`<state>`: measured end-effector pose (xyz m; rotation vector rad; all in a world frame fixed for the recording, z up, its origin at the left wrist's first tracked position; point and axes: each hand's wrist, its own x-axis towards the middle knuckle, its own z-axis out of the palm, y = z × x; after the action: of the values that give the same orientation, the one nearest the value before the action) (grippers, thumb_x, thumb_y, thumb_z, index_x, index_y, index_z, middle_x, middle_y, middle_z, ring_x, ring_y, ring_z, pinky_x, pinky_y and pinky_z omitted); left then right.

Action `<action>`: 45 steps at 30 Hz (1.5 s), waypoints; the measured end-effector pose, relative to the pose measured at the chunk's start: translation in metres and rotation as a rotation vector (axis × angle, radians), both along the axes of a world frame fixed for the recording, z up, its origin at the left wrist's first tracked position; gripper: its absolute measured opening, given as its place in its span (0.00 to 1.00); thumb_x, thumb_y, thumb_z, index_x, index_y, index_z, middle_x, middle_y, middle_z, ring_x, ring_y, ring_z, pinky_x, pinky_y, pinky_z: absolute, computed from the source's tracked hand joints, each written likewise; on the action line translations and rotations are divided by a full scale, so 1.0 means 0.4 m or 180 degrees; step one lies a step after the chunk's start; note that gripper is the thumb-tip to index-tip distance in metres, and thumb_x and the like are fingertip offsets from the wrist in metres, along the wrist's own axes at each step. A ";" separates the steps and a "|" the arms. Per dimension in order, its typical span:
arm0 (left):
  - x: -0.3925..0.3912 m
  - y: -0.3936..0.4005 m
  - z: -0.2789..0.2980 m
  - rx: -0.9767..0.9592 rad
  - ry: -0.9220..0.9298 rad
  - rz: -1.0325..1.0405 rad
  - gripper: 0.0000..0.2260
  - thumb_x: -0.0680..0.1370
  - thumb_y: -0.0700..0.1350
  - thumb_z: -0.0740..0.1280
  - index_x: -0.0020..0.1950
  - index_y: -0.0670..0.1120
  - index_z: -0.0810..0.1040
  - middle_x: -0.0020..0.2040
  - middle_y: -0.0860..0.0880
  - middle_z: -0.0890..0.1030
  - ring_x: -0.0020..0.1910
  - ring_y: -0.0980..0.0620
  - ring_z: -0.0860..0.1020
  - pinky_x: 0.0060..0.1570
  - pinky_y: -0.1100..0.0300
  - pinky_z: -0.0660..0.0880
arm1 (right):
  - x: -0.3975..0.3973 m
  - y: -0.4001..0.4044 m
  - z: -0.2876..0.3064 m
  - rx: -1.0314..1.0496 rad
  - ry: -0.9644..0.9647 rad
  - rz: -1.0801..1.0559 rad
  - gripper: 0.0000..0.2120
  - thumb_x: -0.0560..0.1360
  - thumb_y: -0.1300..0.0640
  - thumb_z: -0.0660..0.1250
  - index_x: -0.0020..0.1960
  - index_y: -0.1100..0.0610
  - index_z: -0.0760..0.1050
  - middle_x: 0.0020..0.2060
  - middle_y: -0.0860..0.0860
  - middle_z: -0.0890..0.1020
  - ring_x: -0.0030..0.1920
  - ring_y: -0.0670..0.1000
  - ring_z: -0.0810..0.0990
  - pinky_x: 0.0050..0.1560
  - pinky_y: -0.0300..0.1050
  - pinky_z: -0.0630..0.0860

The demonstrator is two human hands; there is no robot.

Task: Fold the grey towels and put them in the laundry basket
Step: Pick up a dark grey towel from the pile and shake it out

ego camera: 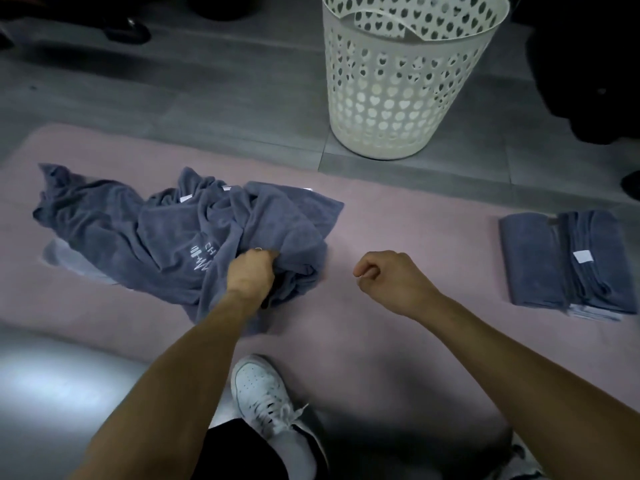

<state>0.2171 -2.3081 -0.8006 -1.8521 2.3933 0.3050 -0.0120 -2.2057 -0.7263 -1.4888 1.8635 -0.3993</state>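
A crumpled heap of grey towels (166, 230) lies on the left of the pink mat (398, 341). My left hand (251, 273) grips a bunched fold at the heap's right edge. My right hand (384, 275) hovers over the bare mat to the right of the heap, fingers curled and holding nothing. A stack of folded grey towels (561, 261) sits at the mat's right end. The white laundry basket (405, 98) with heart-shaped holes stands upright on the floor beyond the mat.
Grey tiled floor (207, 98) surrounds the mat. My white sneaker (266, 400) rests on the mat's near edge. Something white and flat (69, 259) shows under the heap's left side. Dark objects sit at the far left and far right.
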 end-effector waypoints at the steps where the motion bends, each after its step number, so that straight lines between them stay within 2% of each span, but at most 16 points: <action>1: 0.009 -0.004 0.021 -0.0085 0.0284 0.0044 0.14 0.76 0.37 0.61 0.58 0.49 0.79 0.51 0.44 0.82 0.49 0.41 0.80 0.43 0.52 0.76 | -0.003 -0.001 0.009 -0.0014 -0.0032 -0.0024 0.08 0.74 0.61 0.65 0.46 0.51 0.80 0.44 0.47 0.82 0.41 0.43 0.79 0.38 0.29 0.71; 4: 0.043 -0.014 0.111 -0.0186 0.1117 -0.0155 0.11 0.75 0.37 0.65 0.53 0.45 0.83 0.46 0.42 0.84 0.46 0.39 0.80 0.44 0.50 0.78 | -0.012 -0.009 0.051 -0.0177 -0.0078 -0.0060 0.08 0.73 0.62 0.65 0.43 0.51 0.80 0.43 0.47 0.83 0.42 0.44 0.80 0.37 0.26 0.70; 8: 0.076 -0.024 0.285 0.0277 0.1059 -0.0755 0.06 0.77 0.39 0.70 0.51 0.42 0.85 0.49 0.43 0.85 0.49 0.43 0.81 0.48 0.56 0.76 | -0.019 -0.024 0.140 -0.0375 -0.0014 -0.0002 0.07 0.73 0.60 0.64 0.44 0.52 0.81 0.44 0.47 0.83 0.44 0.47 0.80 0.42 0.30 0.73; 12: 0.058 0.031 0.419 -0.0122 0.1265 -0.0969 0.07 0.78 0.37 0.67 0.50 0.41 0.85 0.48 0.45 0.85 0.46 0.46 0.81 0.46 0.58 0.75 | -0.008 -0.016 0.227 -0.0403 -0.0017 0.0205 0.04 0.73 0.58 0.67 0.45 0.51 0.79 0.41 0.46 0.81 0.43 0.46 0.79 0.42 0.36 0.72; 14: 0.026 0.079 0.465 -0.0305 0.1686 -0.1012 0.06 0.77 0.36 0.68 0.48 0.41 0.85 0.45 0.51 0.85 0.44 0.54 0.81 0.47 0.61 0.76 | -0.002 -0.006 0.256 -0.0513 0.0010 0.0300 0.04 0.73 0.58 0.68 0.46 0.50 0.78 0.42 0.45 0.81 0.43 0.47 0.79 0.43 0.36 0.73; 17: -0.020 0.139 0.530 -0.0066 0.2778 -0.0651 0.09 0.77 0.35 0.68 0.43 0.47 0.85 0.41 0.58 0.84 0.42 0.60 0.81 0.49 0.57 0.80 | -0.003 0.020 0.295 -0.0656 -0.0025 0.0370 0.12 0.73 0.55 0.70 0.55 0.50 0.77 0.48 0.45 0.80 0.43 0.45 0.79 0.43 0.34 0.73; 20: -0.060 0.193 0.608 0.0116 0.3442 -0.0671 0.10 0.77 0.34 0.67 0.42 0.47 0.84 0.42 0.50 0.84 0.42 0.57 0.79 0.52 0.53 0.78 | -0.018 0.036 0.331 -0.0733 -0.0194 0.0490 0.24 0.70 0.48 0.74 0.64 0.48 0.75 0.54 0.43 0.78 0.47 0.44 0.79 0.50 0.38 0.74; 23: -0.109 0.238 0.674 0.0093 0.3795 -0.0969 0.09 0.77 0.32 0.66 0.44 0.43 0.84 0.41 0.49 0.84 0.42 0.57 0.78 0.48 0.58 0.76 | -0.046 0.054 0.359 -0.0911 -0.0223 0.0530 0.06 0.74 0.54 0.69 0.47 0.56 0.81 0.38 0.45 0.80 0.35 0.42 0.76 0.40 0.40 0.73; 25: -0.131 0.251 0.688 0.0080 0.4032 -0.0918 0.11 0.76 0.31 0.66 0.43 0.45 0.83 0.39 0.54 0.84 0.40 0.60 0.79 0.46 0.64 0.76 | -0.070 0.061 0.381 -0.1008 -0.0243 0.0330 0.09 0.76 0.60 0.65 0.37 0.61 0.75 0.29 0.48 0.74 0.31 0.45 0.69 0.36 0.45 0.68; 27: -0.156 0.242 0.679 0.0121 0.4186 -0.0598 0.13 0.76 0.31 0.67 0.42 0.49 0.81 0.35 0.57 0.83 0.37 0.62 0.79 0.44 0.66 0.77 | -0.116 0.080 0.412 -0.1103 -0.0511 -0.0070 0.12 0.77 0.62 0.62 0.35 0.58 0.72 0.28 0.48 0.72 0.31 0.46 0.69 0.37 0.44 0.68; 30: -0.194 0.216 0.644 0.0076 0.3700 -0.0456 0.14 0.72 0.33 0.72 0.46 0.51 0.79 0.39 0.53 0.80 0.38 0.55 0.77 0.46 0.61 0.75 | -0.189 0.107 0.452 -0.1381 -0.0910 -0.0434 0.11 0.79 0.60 0.61 0.39 0.53 0.74 0.32 0.49 0.75 0.34 0.46 0.71 0.39 0.45 0.69; 34: -0.271 0.200 0.596 0.0098 0.2012 -0.1006 0.30 0.68 0.44 0.78 0.68 0.51 0.72 0.55 0.53 0.74 0.44 0.58 0.74 0.44 0.73 0.68 | -0.224 0.147 0.485 -0.1580 -0.1193 -0.0202 0.09 0.81 0.62 0.60 0.45 0.55 0.77 0.37 0.52 0.79 0.40 0.45 0.74 0.44 0.41 0.72; 36: -0.310 0.191 0.564 0.0516 0.1338 -0.0967 0.22 0.70 0.49 0.75 0.64 0.51 0.76 0.55 0.55 0.78 0.51 0.55 0.77 0.49 0.66 0.69 | -0.243 0.163 0.496 -0.1685 -0.1258 -0.0234 0.09 0.81 0.62 0.59 0.48 0.59 0.77 0.41 0.57 0.80 0.42 0.44 0.75 0.45 0.39 0.71; 38: -0.345 0.188 0.548 0.0810 0.1037 -0.0787 0.10 0.74 0.46 0.68 0.55 0.49 0.81 0.50 0.50 0.82 0.53 0.49 0.80 0.49 0.59 0.74 | -0.271 0.178 0.497 -0.1751 -0.1205 -0.0353 0.08 0.81 0.62 0.59 0.48 0.61 0.77 0.39 0.55 0.79 0.39 0.44 0.74 0.42 0.38 0.71; 41: -0.421 0.186 0.580 0.0468 0.1752 -0.0629 0.12 0.74 0.34 0.60 0.51 0.41 0.82 0.48 0.46 0.82 0.50 0.51 0.79 0.42 0.64 0.72 | -0.328 0.197 0.476 -0.1695 -0.1001 -0.0712 0.08 0.81 0.61 0.59 0.46 0.59 0.75 0.33 0.49 0.76 0.32 0.41 0.70 0.36 0.36 0.68; 45: -0.539 0.252 0.700 0.0720 0.3820 -0.0337 0.19 0.76 0.29 0.53 0.48 0.46 0.79 0.38 0.46 0.80 0.31 0.55 0.76 0.28 0.64 0.74 | -0.401 0.221 0.462 -0.1751 -0.0976 -0.1218 0.08 0.81 0.61 0.59 0.46 0.56 0.74 0.38 0.52 0.79 0.38 0.45 0.73 0.39 0.40 0.70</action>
<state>0.0016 -2.2074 -0.5205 -1.6060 2.7962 2.0461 -0.1726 -2.1173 -0.5417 -1.2887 1.8621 -1.3320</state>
